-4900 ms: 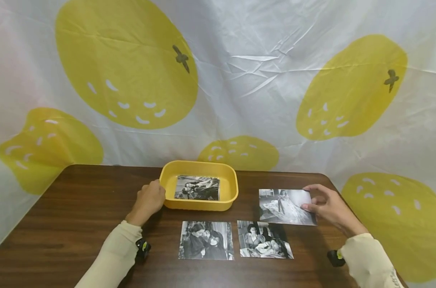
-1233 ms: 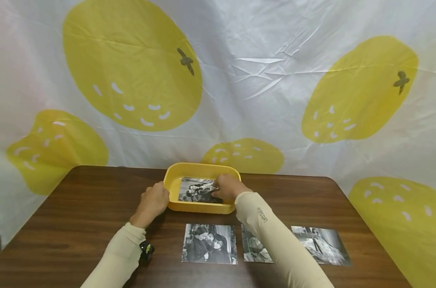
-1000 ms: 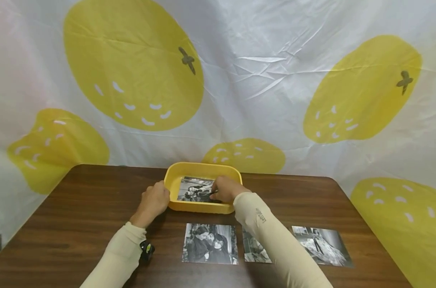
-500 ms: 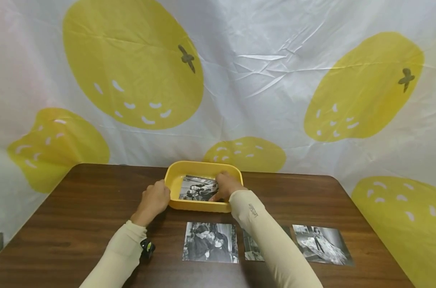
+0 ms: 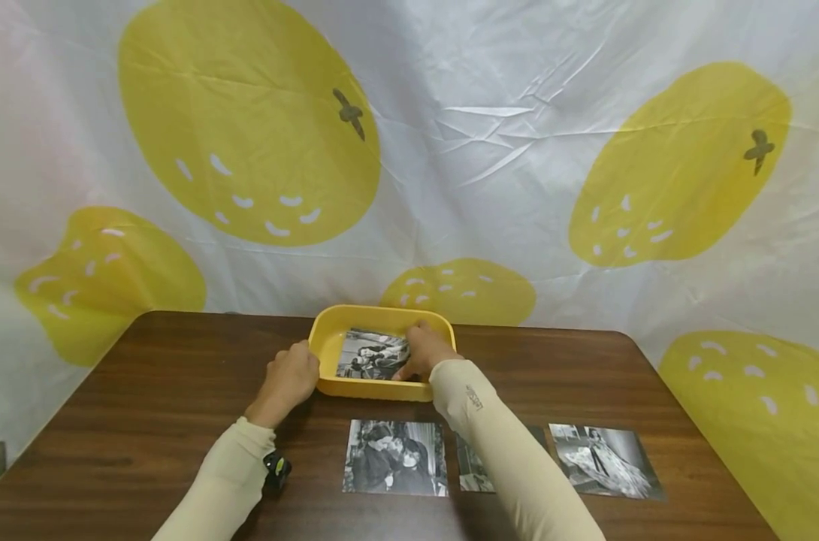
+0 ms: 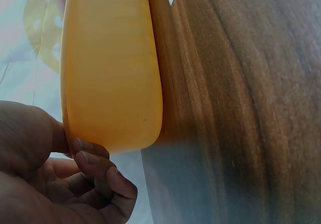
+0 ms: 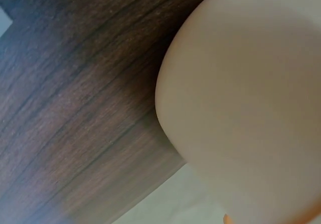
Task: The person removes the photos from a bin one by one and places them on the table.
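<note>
A yellow plastic tray stands at the far edge of the table, with a black-and-white photo lying inside it. My left hand grips the tray's left end; in the left wrist view, thumb and fingers pinch its rim at the corner. My right hand reaches into the tray at the photo's right end. Its thumb is at the near side and its other fingers at the far side, spread apart. Those fingertips are hidden, so I cannot tell whether they hold the photo. The tray's wall fills much of the right wrist view.
Nearer me on the brown wooden table lie a photo of close-set figures, a photo partly covered by my right sleeve, and a photo of a wide gown. A lemon-print curtain hangs behind.
The gown photo, earlier held in my right hand, now lies at the right of the row. My right hand has moved left into the tray, its fingers spreading lately. My left hand keeps its grip.
</note>
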{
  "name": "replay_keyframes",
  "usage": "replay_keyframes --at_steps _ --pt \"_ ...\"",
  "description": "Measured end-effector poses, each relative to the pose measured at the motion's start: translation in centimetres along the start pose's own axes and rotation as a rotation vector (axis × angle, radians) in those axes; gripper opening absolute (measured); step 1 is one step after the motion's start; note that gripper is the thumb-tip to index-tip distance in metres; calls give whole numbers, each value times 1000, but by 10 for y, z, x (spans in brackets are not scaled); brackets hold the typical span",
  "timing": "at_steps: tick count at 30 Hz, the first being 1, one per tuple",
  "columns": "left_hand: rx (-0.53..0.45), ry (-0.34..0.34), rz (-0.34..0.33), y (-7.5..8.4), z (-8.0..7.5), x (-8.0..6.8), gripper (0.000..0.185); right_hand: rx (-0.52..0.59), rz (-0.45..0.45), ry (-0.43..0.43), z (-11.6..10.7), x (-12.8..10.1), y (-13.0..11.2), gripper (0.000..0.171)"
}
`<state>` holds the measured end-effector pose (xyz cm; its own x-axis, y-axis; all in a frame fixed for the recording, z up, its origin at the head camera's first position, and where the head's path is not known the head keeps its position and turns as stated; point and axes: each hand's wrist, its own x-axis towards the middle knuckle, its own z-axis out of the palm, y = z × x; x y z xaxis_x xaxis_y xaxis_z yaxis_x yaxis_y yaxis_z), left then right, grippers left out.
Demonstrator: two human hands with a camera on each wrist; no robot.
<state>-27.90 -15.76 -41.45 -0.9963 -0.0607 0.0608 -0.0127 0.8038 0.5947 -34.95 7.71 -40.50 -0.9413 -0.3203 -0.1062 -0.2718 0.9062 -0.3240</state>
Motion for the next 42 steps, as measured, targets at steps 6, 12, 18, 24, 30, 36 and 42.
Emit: replay_keyframes --at_steps 6,12,18,24,30,36,42 --pt "3 0 -2 1 1 0 23 -41 -20 82 0 2 2 75" --pt "-4 1 7 2 1 -1 23 -106 -59 203 -5 7 6 39" --pt "-11 -1 11 1 -1 1 23 -48 -14 208 -11 8 7 34" --pt "-20 -3 9 0 0 2 24 -26 10 200 -14 8 8 31" --pt "-18 -11 5 0 1 1 25 -37 2 209 -14 6 11 23" --pt "-21 -13 4 0 0 0 23 24 -95 237 -26 0 12 16" --pt "-27 -11 4 0 0 0 23 236 -105 171 -41 -8 16 17"
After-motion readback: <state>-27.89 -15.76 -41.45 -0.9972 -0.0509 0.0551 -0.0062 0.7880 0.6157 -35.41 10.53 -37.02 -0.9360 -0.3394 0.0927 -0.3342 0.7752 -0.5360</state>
